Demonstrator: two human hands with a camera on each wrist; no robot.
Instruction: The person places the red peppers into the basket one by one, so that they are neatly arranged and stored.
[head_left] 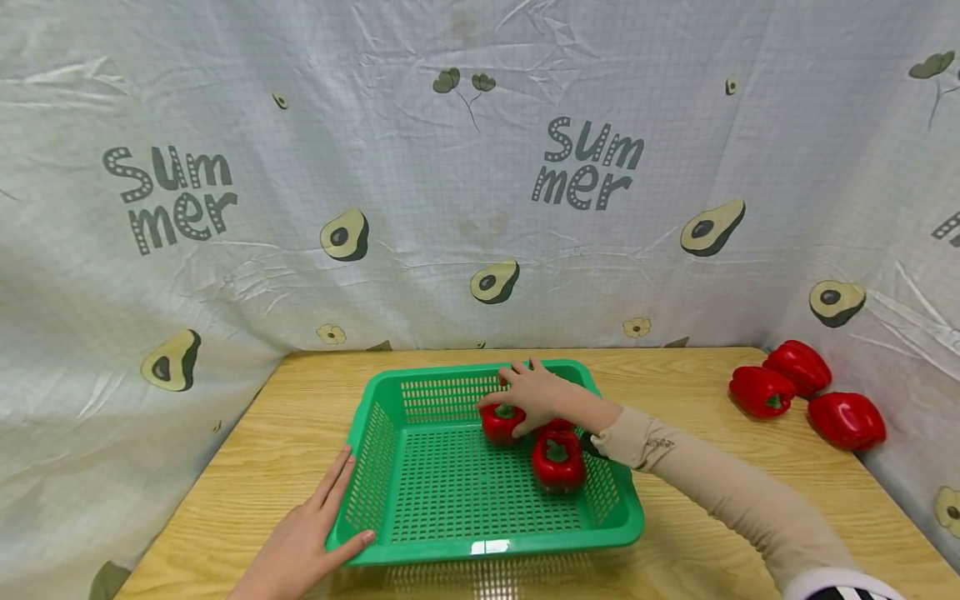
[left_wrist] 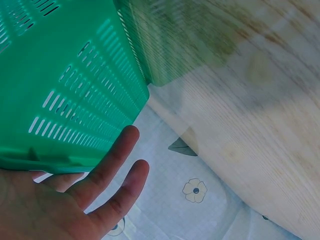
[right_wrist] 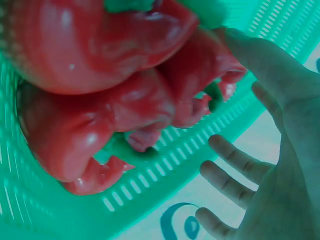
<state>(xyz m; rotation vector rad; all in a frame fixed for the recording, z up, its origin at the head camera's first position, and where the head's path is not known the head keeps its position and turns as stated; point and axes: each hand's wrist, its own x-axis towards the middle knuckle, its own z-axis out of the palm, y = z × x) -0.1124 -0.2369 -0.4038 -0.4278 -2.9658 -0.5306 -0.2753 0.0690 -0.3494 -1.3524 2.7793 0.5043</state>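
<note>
A green plastic basket (head_left: 480, 547) with slotted walls stands on the table, holding red bell peppers at its right side. My right hand (head_left: 543, 396) reaches over them with fingers spread. Its thumb and forefinger lie about the farther-left bell pepper (head_left: 501, 427); in the right wrist view the thumb comes right up to a bell pepper (right_wrist: 187, 75) while the other fingers stand apart from it. Another bell pepper (head_left: 558, 467) sits closer to me. My left hand (head_left: 300, 533) rests at the basket's near left corner, thumb over the rim, straight fingers along the outer wall.
Three more red bell peppers, one of them a bell pepper (head_left: 847, 421) near the right edge, lie on the wooden table (head_left: 690, 467). A patterned cloth (head_left: 420, 183) hangs behind the table and along both sides.
</note>
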